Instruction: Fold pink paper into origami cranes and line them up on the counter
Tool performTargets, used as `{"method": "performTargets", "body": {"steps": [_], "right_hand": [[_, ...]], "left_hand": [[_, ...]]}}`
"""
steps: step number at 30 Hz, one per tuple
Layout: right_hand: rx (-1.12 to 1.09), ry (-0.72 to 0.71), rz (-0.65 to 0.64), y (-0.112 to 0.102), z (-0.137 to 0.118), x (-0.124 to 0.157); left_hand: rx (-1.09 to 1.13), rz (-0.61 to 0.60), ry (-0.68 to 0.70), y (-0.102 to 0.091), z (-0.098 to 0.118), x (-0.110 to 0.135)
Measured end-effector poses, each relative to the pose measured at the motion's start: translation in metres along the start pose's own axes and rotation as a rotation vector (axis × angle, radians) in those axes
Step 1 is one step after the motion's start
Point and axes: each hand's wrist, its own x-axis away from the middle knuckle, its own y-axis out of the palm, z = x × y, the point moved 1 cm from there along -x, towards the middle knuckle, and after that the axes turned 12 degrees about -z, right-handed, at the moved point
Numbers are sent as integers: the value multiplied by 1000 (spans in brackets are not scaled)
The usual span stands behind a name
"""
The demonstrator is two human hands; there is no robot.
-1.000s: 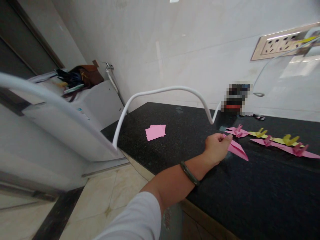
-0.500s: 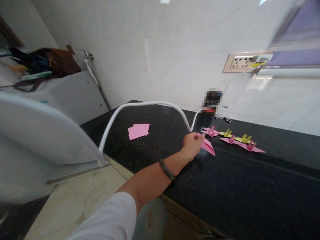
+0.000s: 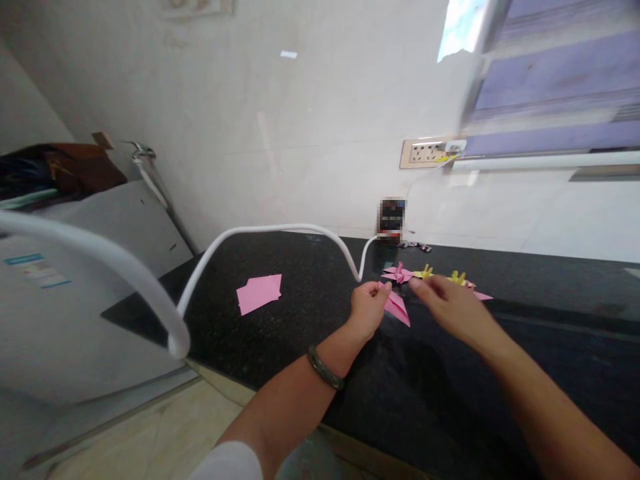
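My left hand (image 3: 369, 308) pinches one end of a folded pink origami paper (image 3: 398, 309) between thumb and fingers. The paper's pointed end sticks out to the right, just above the dark counter. To its right is my right hand (image 3: 453, 310), with bent fingers and the thumb apart from them, nothing visible in its grasp. Behind the hands stands a row of folded paper cranes: a pink crane (image 3: 399, 273), a yellow crane (image 3: 425, 272) and another yellow crane (image 3: 458, 277). My right hand partly covers the row, including more pink cranes behind it.
Flat pink paper sheets (image 3: 260, 293) lie on the black counter (image 3: 310, 333) to the left. A white bent tube (image 3: 270, 228) arches over the counter to a phone-like object (image 3: 392, 219), blurred out, against the wall. A wall socket (image 3: 425, 153) and a white appliance (image 3: 85, 300) flank the area.
My right hand has come into view from the right, beside the pink paper. My left hand still holds it. The camera view has shifted to the right and up.
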Motion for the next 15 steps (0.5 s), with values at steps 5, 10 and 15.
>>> {"method": "performTargets", "body": {"steps": [5,10,15], "right_hand": [[-267,-9,-210,36,3,4],[-616,121,-256,43,9,11],[-670,98,-366,41,13,11]], "left_hand": [[-45,-34,39,1,1,2],[-57,-59,63,0,2,4],[-15,-52,17,1,3,4]]}}
